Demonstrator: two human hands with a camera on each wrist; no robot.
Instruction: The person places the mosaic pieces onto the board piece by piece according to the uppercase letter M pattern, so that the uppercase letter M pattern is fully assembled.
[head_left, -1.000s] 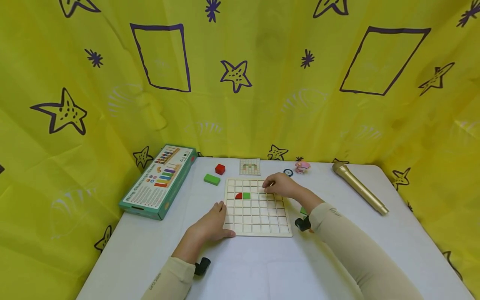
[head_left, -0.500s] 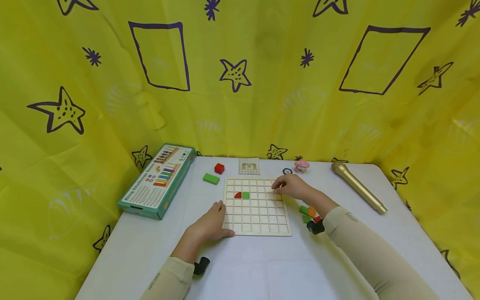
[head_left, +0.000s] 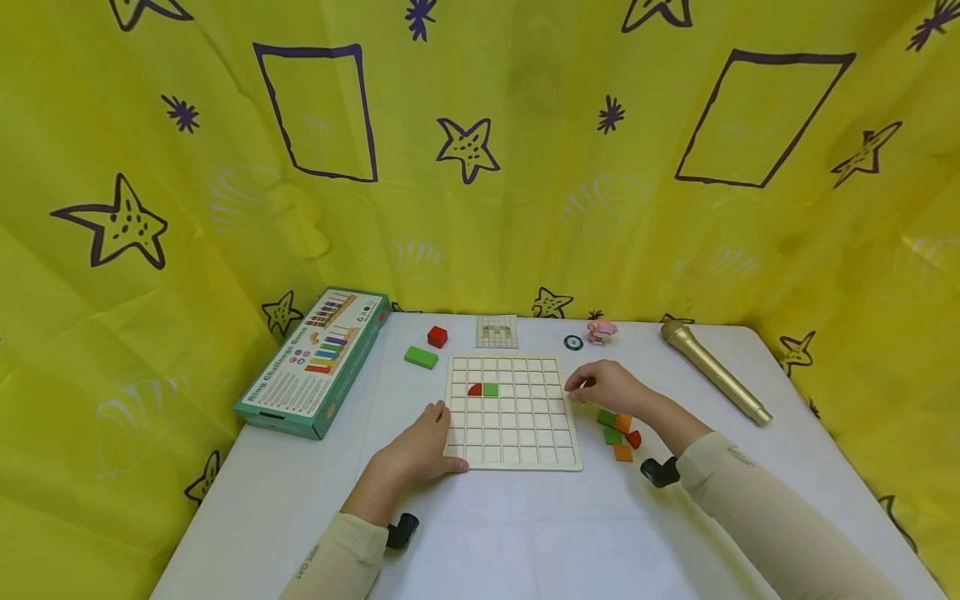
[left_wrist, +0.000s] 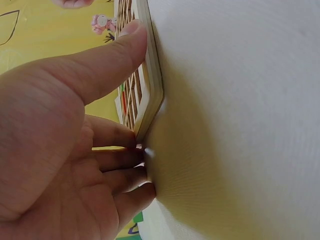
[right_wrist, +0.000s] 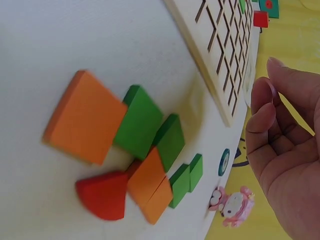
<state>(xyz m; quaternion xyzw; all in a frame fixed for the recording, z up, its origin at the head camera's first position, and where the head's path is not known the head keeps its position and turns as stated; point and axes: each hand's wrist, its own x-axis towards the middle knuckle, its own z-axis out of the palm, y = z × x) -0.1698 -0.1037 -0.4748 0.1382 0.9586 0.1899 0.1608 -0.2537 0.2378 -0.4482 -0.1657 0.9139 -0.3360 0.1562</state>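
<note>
Off the grid board (head_left: 511,434), the right hand (head_left: 611,389) has moved just past its right edge, fingers loosely curled, seemingly empty; the left hand (head_left: 417,445), thumb and fingers apart, touches its near-left corner. Tile-laying seems underway; next probably means freeing one of the crowded tiles (head_left: 613,437) right of it, with a pink figurine (head_left: 602,332) beyond its far-right corner.

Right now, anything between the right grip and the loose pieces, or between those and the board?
Nothing visible in either gap. The right grip is beyond the loose pieces, beside the right edge of the board; only tabletop shows between pieces and board. The left grip is at the board's left side, off that path.
</note>
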